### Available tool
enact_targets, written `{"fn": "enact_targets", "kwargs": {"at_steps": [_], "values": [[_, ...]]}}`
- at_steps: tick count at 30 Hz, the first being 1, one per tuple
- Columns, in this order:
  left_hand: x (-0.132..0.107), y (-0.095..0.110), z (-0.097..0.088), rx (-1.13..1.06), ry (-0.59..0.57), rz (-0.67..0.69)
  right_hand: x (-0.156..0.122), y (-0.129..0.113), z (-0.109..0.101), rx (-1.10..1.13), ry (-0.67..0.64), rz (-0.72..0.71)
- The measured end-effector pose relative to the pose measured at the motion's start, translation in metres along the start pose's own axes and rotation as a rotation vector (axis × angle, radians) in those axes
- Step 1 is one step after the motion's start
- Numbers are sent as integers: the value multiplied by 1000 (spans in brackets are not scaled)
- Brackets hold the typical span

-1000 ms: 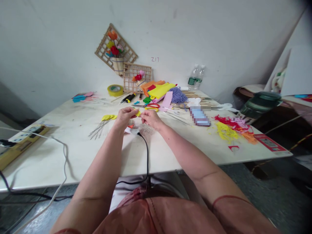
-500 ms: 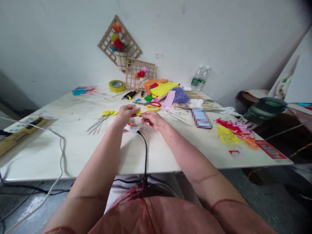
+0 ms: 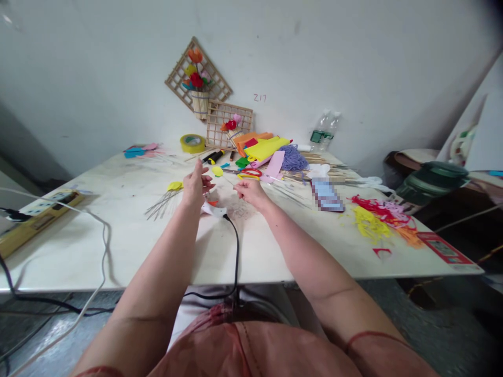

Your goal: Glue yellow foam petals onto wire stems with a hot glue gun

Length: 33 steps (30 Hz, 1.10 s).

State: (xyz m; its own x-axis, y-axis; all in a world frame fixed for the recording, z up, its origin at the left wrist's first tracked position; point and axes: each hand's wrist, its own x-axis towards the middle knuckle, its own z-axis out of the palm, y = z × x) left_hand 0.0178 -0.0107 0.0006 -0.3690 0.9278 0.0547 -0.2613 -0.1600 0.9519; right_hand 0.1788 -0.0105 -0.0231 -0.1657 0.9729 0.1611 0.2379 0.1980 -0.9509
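My right hand (image 3: 252, 192) pinches a thin stem with a yellow felt petal (image 3: 217, 171) at its tip, pointing up and left. My left hand (image 3: 195, 183) is open beside the petal, its fingers spread and apart from it. Below and between my hands lies a white corded tool (image 3: 214, 210) with an orange part, partly behind my left hand; its kind is unclear. Left of my left hand is a bundle of thin stems (image 3: 160, 204) topped with several yellow petals (image 3: 175, 186).
Scissors (image 3: 250, 173), coloured felt sheets (image 3: 267, 148), a yellow tape roll (image 3: 192, 142) and purple yarn (image 3: 294, 158) lie at the back. A phone (image 3: 327, 195) and felt scraps (image 3: 371, 222) are right. A power strip (image 3: 41, 220) sits left; a black cord (image 3: 237, 251) runs over the front edge.
My left hand has let go of the yellow petal and moved left, its fingers opening. The petal now shows on its stem in my right hand. The view has tilted slightly.
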Motion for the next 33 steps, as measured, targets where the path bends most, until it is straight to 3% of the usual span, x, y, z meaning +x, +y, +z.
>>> {"fn": "enact_targets", "kwargs": {"at_steps": [4, 10, 29, 33], "values": [[4, -4, -1, 38, 12, -2, -3, -2, 2, 256, -96, 99], [-3, -10, 5, 75, -188, 71, -1, 3, 5, 323, -113, 61], [-4, -11, 1, 61, -222, 110, -2, 6, 13, 283, -58, -3], [-2, -9, 0, 88, -177, 135, -4, 4, 13, 273, -68, -9]]}}
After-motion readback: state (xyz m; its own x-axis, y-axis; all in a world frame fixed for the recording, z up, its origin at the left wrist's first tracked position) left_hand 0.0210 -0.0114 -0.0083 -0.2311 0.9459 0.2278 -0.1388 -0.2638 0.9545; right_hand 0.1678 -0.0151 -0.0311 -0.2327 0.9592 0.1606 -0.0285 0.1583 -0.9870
